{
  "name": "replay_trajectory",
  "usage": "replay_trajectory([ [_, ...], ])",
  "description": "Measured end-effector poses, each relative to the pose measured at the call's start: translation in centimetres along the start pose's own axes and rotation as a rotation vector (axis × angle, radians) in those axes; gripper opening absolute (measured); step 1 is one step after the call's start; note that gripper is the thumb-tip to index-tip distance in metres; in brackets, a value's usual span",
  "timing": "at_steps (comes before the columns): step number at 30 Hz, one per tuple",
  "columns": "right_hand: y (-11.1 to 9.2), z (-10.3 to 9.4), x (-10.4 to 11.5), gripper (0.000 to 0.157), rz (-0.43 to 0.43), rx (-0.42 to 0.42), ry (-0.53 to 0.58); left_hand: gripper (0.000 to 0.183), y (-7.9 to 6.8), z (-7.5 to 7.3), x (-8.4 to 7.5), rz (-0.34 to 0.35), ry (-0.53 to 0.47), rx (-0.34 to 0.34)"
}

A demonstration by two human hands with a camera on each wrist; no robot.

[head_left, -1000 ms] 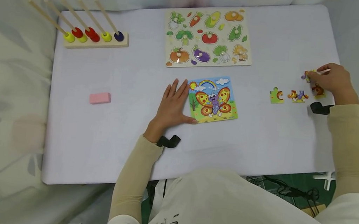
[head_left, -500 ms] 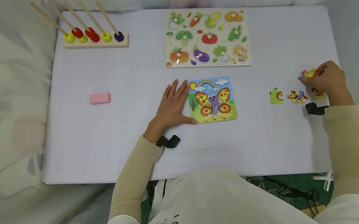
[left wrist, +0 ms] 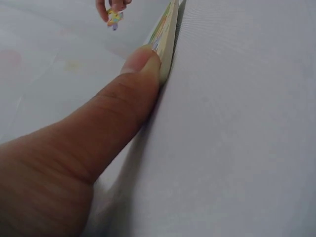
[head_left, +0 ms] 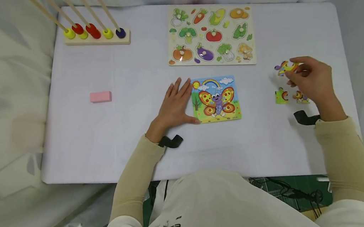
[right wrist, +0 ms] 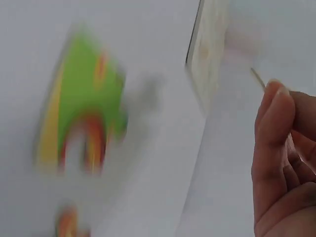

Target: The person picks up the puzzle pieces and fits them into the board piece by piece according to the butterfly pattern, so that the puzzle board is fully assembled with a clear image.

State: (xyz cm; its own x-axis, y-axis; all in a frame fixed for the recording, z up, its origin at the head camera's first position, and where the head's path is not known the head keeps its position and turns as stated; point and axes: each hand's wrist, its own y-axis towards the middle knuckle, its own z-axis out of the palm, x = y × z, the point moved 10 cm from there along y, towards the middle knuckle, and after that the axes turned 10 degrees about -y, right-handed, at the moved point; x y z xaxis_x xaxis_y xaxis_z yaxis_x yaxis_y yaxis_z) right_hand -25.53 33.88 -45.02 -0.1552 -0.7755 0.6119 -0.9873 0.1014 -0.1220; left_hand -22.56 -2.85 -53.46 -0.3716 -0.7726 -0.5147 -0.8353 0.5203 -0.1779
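My left hand lies flat with fingers spread along the left side of a butterfly picture board. Its thumb touches the board's corner in the left wrist view. Raised over the right part of the table, my right hand pinches a yellow and purple puzzle piece between thumb and finger. Only the thin edge of that piece shows in the right wrist view. Below it on the table lie a green puzzle piece and another puzzle piece, partly covered by the hand.
A vegetable peg puzzle lies at the back middle of the white table. At the back left stands a wooden bead stacker with tall pegs. A pink block rests at the left.
My right hand has lifted the yellow and purple puzzle piece and carried it left from the table's right side. The left hand has stayed at the butterfly board.
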Motion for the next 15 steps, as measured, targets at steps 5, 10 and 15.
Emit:
replay_trajectory([
  [5, -1.8, 5.4, 5.5, 0.051, -0.255, 0.144, -0.061, 0.133, 0.0, -0.1, 0.0, -0.003, -0.001, -0.004],
  [10, -3.4, 10.3, 8.2, 0.056, -0.468, 0.266, -0.135, 0.133, 0.1, 0.0, 0.1, 0.000, 0.001, -0.002],
  [15, -3.6, 13.1, 9.0, 0.055, -0.527, 0.298, -0.213, 0.134, 0.1, 0.0, 0.0, 0.004, -0.007, -0.006],
])
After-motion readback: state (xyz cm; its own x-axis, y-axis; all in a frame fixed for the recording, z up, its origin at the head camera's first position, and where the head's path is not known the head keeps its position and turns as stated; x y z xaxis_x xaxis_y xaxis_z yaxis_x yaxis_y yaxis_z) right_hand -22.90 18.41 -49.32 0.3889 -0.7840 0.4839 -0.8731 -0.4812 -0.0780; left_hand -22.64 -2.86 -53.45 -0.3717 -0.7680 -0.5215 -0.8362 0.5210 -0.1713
